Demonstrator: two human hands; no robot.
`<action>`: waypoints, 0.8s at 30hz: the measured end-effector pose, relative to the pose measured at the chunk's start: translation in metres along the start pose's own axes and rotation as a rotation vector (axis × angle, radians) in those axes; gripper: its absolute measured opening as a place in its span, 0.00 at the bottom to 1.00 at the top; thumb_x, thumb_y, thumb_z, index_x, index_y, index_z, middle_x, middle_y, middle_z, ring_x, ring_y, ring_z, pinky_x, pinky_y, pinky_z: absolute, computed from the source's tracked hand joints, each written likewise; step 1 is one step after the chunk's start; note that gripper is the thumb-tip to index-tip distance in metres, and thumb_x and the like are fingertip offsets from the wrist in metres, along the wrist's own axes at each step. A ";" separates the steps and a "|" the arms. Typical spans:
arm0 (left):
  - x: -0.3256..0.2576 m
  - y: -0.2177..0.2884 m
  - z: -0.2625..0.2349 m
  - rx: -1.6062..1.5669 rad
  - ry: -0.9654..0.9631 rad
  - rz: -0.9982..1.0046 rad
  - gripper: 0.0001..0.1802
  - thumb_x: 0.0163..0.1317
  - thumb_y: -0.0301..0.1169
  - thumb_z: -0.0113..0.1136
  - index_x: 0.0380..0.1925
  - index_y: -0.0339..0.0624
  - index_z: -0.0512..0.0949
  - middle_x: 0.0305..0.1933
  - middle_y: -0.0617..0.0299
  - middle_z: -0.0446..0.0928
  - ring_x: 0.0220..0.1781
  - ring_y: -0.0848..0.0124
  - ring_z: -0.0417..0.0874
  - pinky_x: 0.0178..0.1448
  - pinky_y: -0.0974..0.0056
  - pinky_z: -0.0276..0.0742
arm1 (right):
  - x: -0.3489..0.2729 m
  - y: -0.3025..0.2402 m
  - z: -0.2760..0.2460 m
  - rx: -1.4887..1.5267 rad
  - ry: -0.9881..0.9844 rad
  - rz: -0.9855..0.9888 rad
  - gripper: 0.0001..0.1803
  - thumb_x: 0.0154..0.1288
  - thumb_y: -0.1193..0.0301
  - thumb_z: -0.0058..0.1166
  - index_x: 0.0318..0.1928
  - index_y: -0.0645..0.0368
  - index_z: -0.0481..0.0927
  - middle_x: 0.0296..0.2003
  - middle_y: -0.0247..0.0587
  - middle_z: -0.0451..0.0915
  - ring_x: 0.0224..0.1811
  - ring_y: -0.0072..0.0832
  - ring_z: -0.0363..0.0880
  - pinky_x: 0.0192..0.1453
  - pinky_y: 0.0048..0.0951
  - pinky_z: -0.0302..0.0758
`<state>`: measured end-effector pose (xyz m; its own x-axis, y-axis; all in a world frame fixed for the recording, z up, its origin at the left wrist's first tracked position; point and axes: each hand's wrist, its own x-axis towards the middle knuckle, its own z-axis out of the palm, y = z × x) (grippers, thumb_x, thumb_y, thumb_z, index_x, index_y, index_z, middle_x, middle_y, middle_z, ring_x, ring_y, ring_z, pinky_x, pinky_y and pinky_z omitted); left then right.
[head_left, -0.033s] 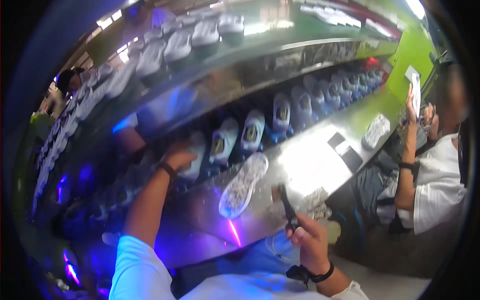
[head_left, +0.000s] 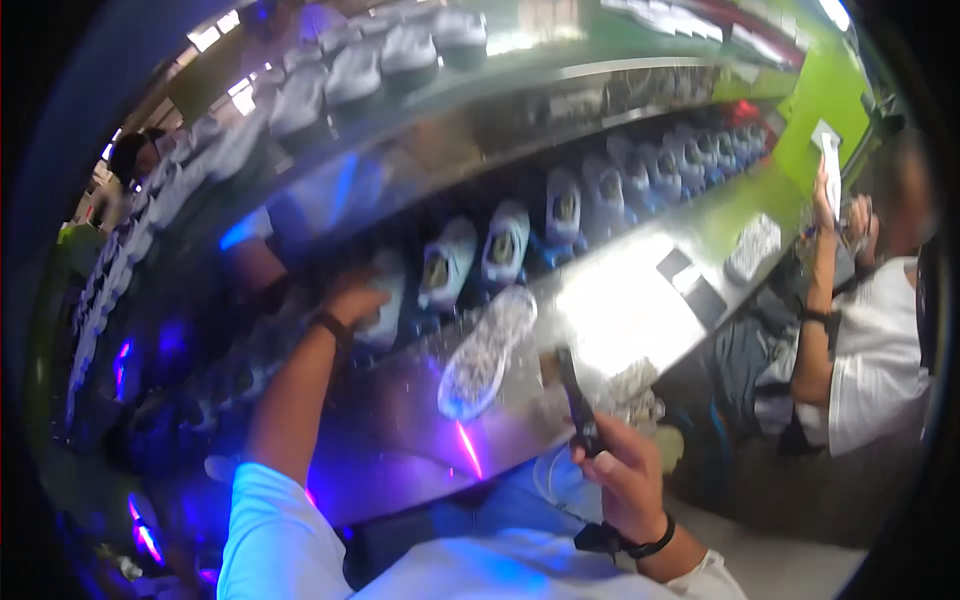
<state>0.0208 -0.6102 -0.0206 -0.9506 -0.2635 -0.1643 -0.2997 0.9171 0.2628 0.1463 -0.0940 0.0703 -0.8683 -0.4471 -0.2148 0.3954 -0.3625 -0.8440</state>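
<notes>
My left hand (head_left: 355, 303) reaches into the row of shoes, its fingers curled against the side of a white shoe (head_left: 387, 290); blur and shadow hide part of the grip. In my right hand (head_left: 628, 465) is a brush (head_left: 580, 408) with a dark handle, its head raised over the metal ledge. A pale shoe sole (head_left: 487, 352) lies on that ledge (head_left: 400, 450) between my hands, its patterned face up. White shoes (head_left: 505, 243) stand on blue holders, in a line running to the far right.
A crumpled pale cloth (head_left: 632, 385) lies at the ledge's edge beside my right hand. Further right are a dark flat item (head_left: 690, 285) and another sole (head_left: 753, 248). A co-worker (head_left: 870, 340) holds a white piece. More shoes (head_left: 355, 75) line an upper shelf.
The brush in my right hand has risen slightly and stands steeper. My left hand stays at the same shoe, with only a small shift.
</notes>
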 end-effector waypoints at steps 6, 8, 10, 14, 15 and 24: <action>-0.082 -0.001 -0.023 -1.066 0.047 -0.250 0.23 0.67 0.31 0.66 0.62 0.39 0.81 0.54 0.59 0.85 0.54 0.64 0.86 0.60 0.62 0.80 | -0.034 -0.050 0.055 0.090 -0.451 0.000 0.68 0.44 0.46 0.82 0.75 0.77 0.61 0.49 0.41 0.78 0.40 0.18 0.71 0.41 0.18 0.67; -0.118 -0.019 -0.028 -1.121 0.048 -0.043 0.26 0.68 0.29 0.65 0.65 0.37 0.77 0.61 0.57 0.81 0.61 0.65 0.82 0.68 0.61 0.76 | -0.039 -0.049 0.073 0.122 -0.580 -0.072 0.79 0.33 0.36 0.85 0.73 0.84 0.60 0.48 0.46 0.77 0.37 0.19 0.71 0.36 0.17 0.65; -0.173 -0.017 -0.035 -1.101 0.025 0.178 0.28 0.68 0.27 0.65 0.68 0.34 0.74 0.67 0.55 0.78 0.67 0.65 0.79 0.73 0.59 0.74 | -0.041 -0.045 0.084 0.149 -0.659 -0.157 0.74 0.38 0.40 0.83 0.72 0.84 0.62 0.48 0.47 0.78 0.38 0.20 0.73 0.38 0.18 0.66; -0.274 -0.046 -0.034 -0.840 0.272 0.309 0.38 0.64 0.31 0.73 0.72 0.38 0.69 0.70 0.49 0.75 0.71 0.59 0.76 0.77 0.52 0.70 | -0.044 -0.014 0.115 0.167 -0.695 -0.512 0.61 0.48 0.51 0.84 0.69 0.83 0.66 0.50 0.49 0.80 0.45 0.23 0.77 0.49 0.22 0.74; -0.291 -0.059 -0.032 -0.818 0.325 0.335 0.40 0.64 0.32 0.74 0.73 0.38 0.68 0.70 0.48 0.75 0.71 0.59 0.76 0.76 0.51 0.71 | -0.043 -0.004 0.118 0.154 -0.713 -0.598 0.62 0.47 0.51 0.85 0.69 0.83 0.65 0.52 0.50 0.79 0.47 0.24 0.77 0.52 0.24 0.76; -0.415 -0.123 0.012 -0.812 0.665 -0.056 0.34 0.65 0.32 0.71 0.70 0.37 0.70 0.63 0.55 0.78 0.64 0.63 0.79 0.72 0.55 0.72 | -0.075 0.006 0.160 -0.139 -0.585 -0.282 0.48 0.59 0.61 0.77 0.72 0.76 0.67 0.48 0.44 0.80 0.41 0.21 0.79 0.44 0.20 0.74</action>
<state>0.4527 -0.6105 0.0037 -0.7131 -0.6362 0.2947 -0.0754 0.4875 0.8698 0.2616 -0.1938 0.1600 -0.6113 -0.7350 0.2933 0.1002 -0.4395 -0.8926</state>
